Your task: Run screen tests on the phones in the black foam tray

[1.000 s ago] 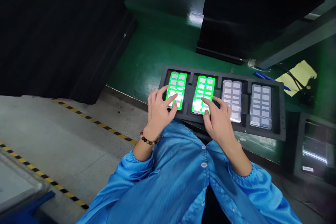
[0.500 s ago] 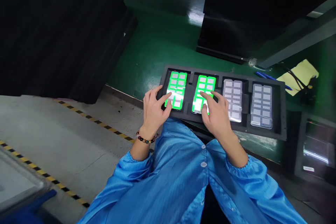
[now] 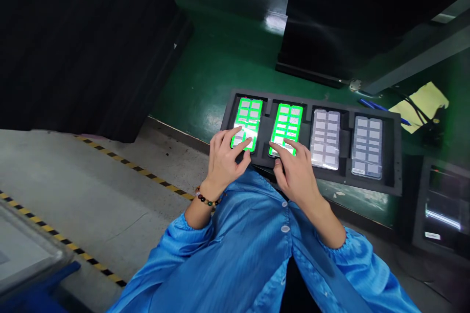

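Note:
Several phones lie in a row in the pockets of a dark grey tray. The leftmost phone and the second phone glow with green screens covered in pale rectangles. Over the lower end of the leftmost phone is my left hand, its fingers apart and holding nothing. My right hand is at the lower end of the second phone, fingers spread, the index finger at its screen. Whether the fingertips press the glass I cannot tell. To the right, the third phone and the fourth phone show whitish rectangles on grey.
The tray rests on a green tabletop at its near edge. Black curtains hang at left and upper right. Blue pens and a yellow cloth lie beyond the tray. Another dark tray stands at lower right.
My right hand has drawn back toward me, down the second phone. My left hand has shifted slightly right and lower on the leftmost phone. The phones stay in their pockets.

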`<state>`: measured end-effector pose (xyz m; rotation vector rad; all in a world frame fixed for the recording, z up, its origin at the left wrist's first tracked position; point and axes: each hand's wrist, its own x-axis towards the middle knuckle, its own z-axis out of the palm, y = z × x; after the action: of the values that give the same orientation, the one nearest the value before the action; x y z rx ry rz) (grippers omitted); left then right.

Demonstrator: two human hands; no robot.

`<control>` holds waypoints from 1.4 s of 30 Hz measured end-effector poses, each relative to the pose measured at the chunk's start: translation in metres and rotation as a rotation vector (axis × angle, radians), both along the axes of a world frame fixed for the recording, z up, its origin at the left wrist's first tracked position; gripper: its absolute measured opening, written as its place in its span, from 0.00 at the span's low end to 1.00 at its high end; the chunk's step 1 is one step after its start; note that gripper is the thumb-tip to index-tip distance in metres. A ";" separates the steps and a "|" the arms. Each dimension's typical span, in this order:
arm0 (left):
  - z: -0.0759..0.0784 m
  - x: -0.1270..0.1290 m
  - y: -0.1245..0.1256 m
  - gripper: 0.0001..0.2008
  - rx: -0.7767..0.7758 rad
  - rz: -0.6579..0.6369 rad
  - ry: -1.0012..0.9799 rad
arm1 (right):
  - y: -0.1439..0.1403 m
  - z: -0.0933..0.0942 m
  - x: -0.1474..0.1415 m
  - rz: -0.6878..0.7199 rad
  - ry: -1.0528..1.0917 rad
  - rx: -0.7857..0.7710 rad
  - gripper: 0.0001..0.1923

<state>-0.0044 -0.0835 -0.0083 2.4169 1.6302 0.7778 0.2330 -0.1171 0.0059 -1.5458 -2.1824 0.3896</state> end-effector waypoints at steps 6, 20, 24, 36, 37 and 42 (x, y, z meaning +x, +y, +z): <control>-0.003 -0.015 0.000 0.16 0.035 0.065 -0.011 | -0.011 0.002 0.032 -0.138 -0.019 -0.017 0.23; 0.000 0.000 0.001 0.16 -0.006 0.040 0.015 | -0.014 -0.001 0.033 -0.119 0.013 0.017 0.23; 0.003 0.008 0.003 0.17 -0.026 -0.008 0.025 | -0.012 -0.002 0.025 -0.045 0.043 0.011 0.24; -0.006 -0.029 0.009 0.15 -0.007 0.194 -0.142 | -0.007 -0.013 0.174 -0.767 0.065 0.245 0.26; -0.005 -0.029 0.012 0.16 -0.029 0.183 -0.166 | -0.008 -0.014 0.184 -0.819 0.055 0.170 0.28; -0.010 -0.035 0.042 0.23 -0.218 0.166 -0.383 | -0.012 -0.014 0.201 -0.955 0.089 -0.078 0.34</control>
<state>-0.0398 -0.0420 -0.0187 1.8664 1.6692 0.9602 0.4339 -0.1287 -0.0084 -2.3143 -1.1519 0.2110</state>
